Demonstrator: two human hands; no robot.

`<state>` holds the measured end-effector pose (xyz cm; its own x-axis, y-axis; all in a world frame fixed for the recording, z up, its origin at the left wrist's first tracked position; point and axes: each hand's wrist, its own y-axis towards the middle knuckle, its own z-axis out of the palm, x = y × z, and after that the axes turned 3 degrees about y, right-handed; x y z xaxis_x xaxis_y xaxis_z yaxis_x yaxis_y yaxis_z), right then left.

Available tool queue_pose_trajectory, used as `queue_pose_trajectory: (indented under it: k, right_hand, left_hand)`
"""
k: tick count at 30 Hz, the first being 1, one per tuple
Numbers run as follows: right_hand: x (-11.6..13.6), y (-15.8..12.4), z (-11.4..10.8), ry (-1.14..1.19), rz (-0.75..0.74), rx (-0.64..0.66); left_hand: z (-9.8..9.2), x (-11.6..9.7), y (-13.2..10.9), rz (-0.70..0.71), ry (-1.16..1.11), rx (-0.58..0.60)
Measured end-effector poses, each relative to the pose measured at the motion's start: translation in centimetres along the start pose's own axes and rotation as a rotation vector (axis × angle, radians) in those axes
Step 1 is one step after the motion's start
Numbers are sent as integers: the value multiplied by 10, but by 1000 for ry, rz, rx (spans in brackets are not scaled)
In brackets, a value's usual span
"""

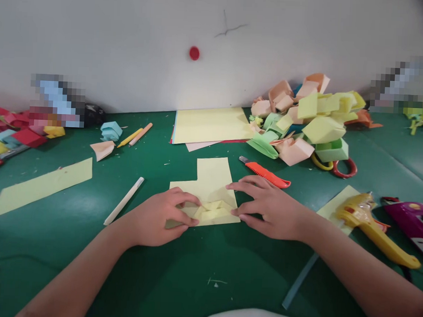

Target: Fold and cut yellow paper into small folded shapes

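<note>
A pale yellow L-shaped paper sheet (213, 177) lies flat on the green table, with a small folded yellow paper piece (214, 209) on its near part. My left hand (163, 215) has its fingertips and thumb closed at the left end of the folded piece. At the right edge, my right hand (265, 205) grips the paper between thumb and finger, its index finger stretched out on the sheet above. The fingertips partly cover the paper's edges. An orange utility knife (267, 174) lies just beyond my right hand, and a whitish stick (123, 201) rests left of my left hand.
Folded paper boxes (304, 120) are heaped at the back right above scissors (344, 167). A yellow glue gun (373, 226) and a purple tool (410, 223) lie right. Stacked sheets (213, 126) sit by the wall; a yellow strip (45, 186) lies left.
</note>
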<state>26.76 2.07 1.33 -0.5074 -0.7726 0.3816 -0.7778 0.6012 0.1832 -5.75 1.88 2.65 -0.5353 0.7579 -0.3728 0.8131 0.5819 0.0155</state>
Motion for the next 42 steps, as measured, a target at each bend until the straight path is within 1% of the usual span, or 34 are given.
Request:
queue_pose_trajectory:
  k: [4,8,10,13,18,21,25,28,33,35,39,42]
  right_hand:
    - [1,3,4,92,56,-42]
    - [3,10,11,157,166,-82]
    - [4,13,17,140,214,-95]
    - [5,16,26,85,241,-110]
    - [8,18,31,68,229,-123]
    - [11,17,29,65,205,-119]
    - [13,16,28,73,177,-120]
    - [12,14,30,82,116,-132]
    - [12,13,31,72,25,-142]
    - [12,14,31,68,11,-140]
    - [11,15,30,63,-21,-150]
    - [11,15,31,52,-35,-155]
  left_hand:
    - [3,4,0,-88,-138,-54]
    - [10,-1,9,-333,-228,-139]
    - [16,-5,14,-393,-196,-176]
    - [23,-10,20,-434,-113,-220]
    - [30,-14,22,-435,-49,-238]
    - [32,-15,21,-369,-30,-244]
    - [36,-13,22,-266,6,-216]
    - [36,-13,22,-244,0,-213]
    - [31,-17,22,-197,-49,-233]
    - [30,-19,22,-222,-85,-265]
    - [33,-19,24,-334,-120,-342]
    - [37,-17,26,-362,-114,-328]
